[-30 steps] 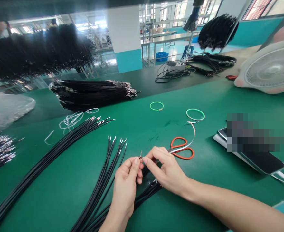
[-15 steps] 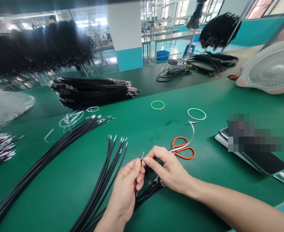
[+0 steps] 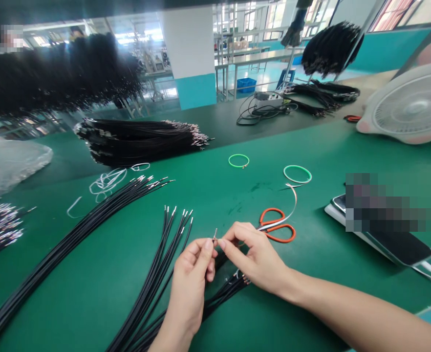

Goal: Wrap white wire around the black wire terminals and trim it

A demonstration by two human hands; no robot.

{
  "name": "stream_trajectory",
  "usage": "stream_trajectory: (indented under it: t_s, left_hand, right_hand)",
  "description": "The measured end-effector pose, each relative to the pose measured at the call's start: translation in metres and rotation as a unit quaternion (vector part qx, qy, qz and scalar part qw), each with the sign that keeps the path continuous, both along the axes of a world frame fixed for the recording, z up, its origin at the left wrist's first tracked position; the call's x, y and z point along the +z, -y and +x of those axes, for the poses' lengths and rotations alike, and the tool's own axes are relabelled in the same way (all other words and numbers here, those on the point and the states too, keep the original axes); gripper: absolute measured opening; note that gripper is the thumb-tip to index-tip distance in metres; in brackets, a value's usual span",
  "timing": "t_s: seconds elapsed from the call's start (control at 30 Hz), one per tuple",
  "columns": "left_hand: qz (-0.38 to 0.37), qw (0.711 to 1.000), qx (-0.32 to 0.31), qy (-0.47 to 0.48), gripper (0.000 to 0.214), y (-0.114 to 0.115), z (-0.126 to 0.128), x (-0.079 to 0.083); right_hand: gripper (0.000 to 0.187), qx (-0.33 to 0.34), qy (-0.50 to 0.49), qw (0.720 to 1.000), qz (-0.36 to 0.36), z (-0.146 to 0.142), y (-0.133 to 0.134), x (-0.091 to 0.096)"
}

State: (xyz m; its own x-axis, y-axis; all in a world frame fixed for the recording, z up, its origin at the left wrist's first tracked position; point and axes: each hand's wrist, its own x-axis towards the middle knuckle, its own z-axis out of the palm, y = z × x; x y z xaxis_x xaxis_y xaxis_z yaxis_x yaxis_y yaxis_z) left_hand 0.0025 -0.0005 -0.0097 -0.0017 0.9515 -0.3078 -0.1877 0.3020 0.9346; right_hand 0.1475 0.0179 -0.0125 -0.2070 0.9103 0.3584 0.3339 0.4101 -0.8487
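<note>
**Wire handling at a green-topped bench (image 3: 311, 151), head view.** Upper left, a large black wire bundle (image 3: 61, 78) hangs out of focus; at far right stands a white desk fan (image 3: 408, 110). A stacked hank of black wires (image 3: 138, 142) lies farther up the bench, and long loose black wires (image 3: 65, 254) run across the lower left. Near right, a smartphone (image 3: 391, 244) lies partly under a pixelated patch. Mid-bench lies a bright green wire loop (image 3: 238, 160). Orange-handled scissors (image 3: 276, 225) rest just beyond the right hand (image 3: 255, 259). At centre, the left hand (image 3: 188, 278) and right hand meet beside a bundle of black wires (image 3: 153, 278); the fingers (image 3: 208, 247) of both are closed, pinching a small metal terminal (image 3: 214, 235) between them, above the bench.
</note>
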Motion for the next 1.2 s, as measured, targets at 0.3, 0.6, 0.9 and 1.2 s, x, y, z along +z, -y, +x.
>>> stream_trajectory:
  t_s: [0.3,0.6,0.9,1.2]
  left_hand:
    - [0.063,0.993,0.017,-0.101,0.032,-0.002,-0.003,-0.008]
    - [0.187,0.956,0.063,-0.216,0.020,0.001,-0.001,-0.014]
    - [0.279,0.885,0.085,-0.363,0.012,0.002,0.001,-0.014]
    - [0.356,0.834,0.100,-0.410,0.017,0.008,0.004,-0.015]
  right_hand:
    - [0.019,-0.002,0.000,0.999,0.042,0.001,0.000,0.000]
    - [0.023,-0.006,-0.009,1.000,0.015,-0.001,0.003,0.001]
    - [0.024,-0.035,-0.040,0.997,-0.064,-0.006,0.008,0.001]
    - [0.027,-0.024,-0.126,0.975,-0.179,-0.008,0.008,0.005]
